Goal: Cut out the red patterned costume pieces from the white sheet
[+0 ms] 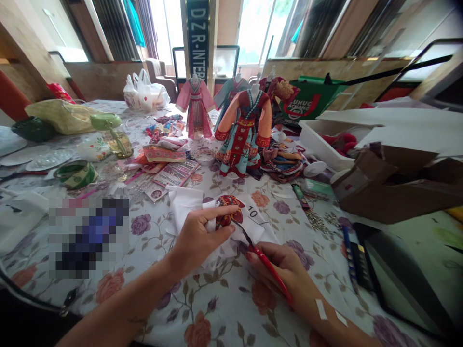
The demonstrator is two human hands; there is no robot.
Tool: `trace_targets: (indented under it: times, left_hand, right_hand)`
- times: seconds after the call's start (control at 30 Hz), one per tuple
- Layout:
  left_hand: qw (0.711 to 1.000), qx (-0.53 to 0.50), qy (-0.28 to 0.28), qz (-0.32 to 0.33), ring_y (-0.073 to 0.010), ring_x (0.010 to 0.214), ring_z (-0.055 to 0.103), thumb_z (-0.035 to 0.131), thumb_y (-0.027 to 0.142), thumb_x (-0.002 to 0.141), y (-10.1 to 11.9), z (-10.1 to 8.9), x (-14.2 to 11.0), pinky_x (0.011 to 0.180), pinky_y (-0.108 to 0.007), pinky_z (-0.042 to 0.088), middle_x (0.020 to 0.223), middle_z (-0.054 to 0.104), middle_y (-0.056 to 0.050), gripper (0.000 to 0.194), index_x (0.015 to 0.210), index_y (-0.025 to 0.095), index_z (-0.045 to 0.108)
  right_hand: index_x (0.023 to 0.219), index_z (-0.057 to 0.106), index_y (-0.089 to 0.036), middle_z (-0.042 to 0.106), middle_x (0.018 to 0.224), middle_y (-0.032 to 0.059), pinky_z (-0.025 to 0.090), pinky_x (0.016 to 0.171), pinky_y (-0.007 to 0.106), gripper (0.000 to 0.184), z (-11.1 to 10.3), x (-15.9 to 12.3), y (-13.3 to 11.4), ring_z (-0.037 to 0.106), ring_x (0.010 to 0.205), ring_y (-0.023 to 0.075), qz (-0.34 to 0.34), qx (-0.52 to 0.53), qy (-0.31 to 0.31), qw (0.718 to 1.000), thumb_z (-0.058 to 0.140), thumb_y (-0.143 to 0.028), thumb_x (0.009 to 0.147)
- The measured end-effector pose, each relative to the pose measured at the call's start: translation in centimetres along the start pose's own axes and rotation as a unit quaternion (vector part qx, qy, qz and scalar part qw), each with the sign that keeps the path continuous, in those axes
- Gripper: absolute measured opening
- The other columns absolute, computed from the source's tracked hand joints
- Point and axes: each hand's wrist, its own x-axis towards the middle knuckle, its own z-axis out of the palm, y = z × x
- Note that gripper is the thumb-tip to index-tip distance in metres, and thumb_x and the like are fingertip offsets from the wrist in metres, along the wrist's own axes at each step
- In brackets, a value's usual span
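Left hand (200,238) pinches a red embroidered fabric piece (228,210) against white cloth (184,209). Right hand (275,265), close by but not touching it, grips a thin red-handled tool (269,270), tip at the piece's edge. Right of the hands: white plastic tray (311,140) holding red fabric (339,139); brown cardboard box (390,190). Ahead: miniature costumes (244,135) on a floral tablecloth (155,284); windows (253,33) beyond.

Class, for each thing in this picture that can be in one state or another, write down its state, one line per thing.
Left hand, pressing on white cloth
Right hand, holding red-handled tool, tip at the cloth
Red embroidered patch, lying on the cloth
Pink doll dress, upright on a stand
Red-and-teal doll dress, upright on a stand
Cardboard box, flaps open
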Motion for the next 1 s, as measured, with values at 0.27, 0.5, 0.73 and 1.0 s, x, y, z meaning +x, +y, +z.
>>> trace_targets:
  times: [0.27, 0.5, 0.73, 1.0]
  left_hand:
    - [1.000, -0.010, -0.001, 0.001, -0.0182, 0.100, 0.067, 0.068, 0.015, 0.074, -0.1, -0.1, 0.0, 0.094, -0.026, 0.050, 0.107, 0.074, -0.002, 0.034, 0.107, 0.020, 0.071]
    - [0.994, -0.091, 0.057, -0.037, -0.0204, 0.102, 0.065, 0.072, 0.019, 0.072, -0.6, -0.7, 0.7, 0.094, -0.031, 0.048, 0.107, 0.074, -0.004, 0.035, 0.108, 0.020, 0.071]
    - [0.964, -0.239, 0.052, -0.102, -0.0203, 0.094, 0.065, 0.078, 0.020, 0.066, -1.6, -0.9, 1.4, 0.085, -0.029, 0.049, 0.106, 0.073, -0.006, 0.051, 0.116, 0.020, 0.066]
    - [0.942, -0.310, -0.015, -0.123, -0.0196, 0.094, 0.065, 0.076, 0.012, 0.065, -1.5, -1.1, 1.5, 0.082, -0.027, 0.049, 0.111, 0.071, -0.007, 0.060, 0.123, 0.021, 0.062]
  right_hand:
    - [0.057, 0.048, -0.020, 0.046, 0.031, -0.0071, 0.031, 0.029, 0.020, 0.036, -0.2, 0.1, 0.3, 0.046, 0.026, 0.0112, -0.007, 0.003, 0.001, 1.000, 0.074, -0.042, 0.070]
    - [0.061, 0.046, -0.021, 0.043, 0.032, -0.0081, 0.031, 0.030, 0.021, 0.037, -0.1, 0.0, -0.1, 0.048, 0.027, 0.0133, -0.002, -0.015, -0.010, 1.000, 0.070, -0.046, 0.074]
    - [0.053, 0.045, -0.019, 0.045, 0.039, -0.0054, 0.022, 0.038, 0.022, 0.045, -0.6, 0.3, -0.8, 0.033, 0.035, 0.0061, -0.103, -0.087, 0.080, 0.988, 0.068, -0.050, 0.075]
    - [0.060, 0.050, -0.019, 0.052, 0.046, -0.0036, 0.025, 0.035, 0.021, 0.041, -1.0, 0.6, -0.9, 0.040, 0.037, 0.0080, -0.147, -0.033, 0.149, 0.977, 0.067, -0.052, 0.076]
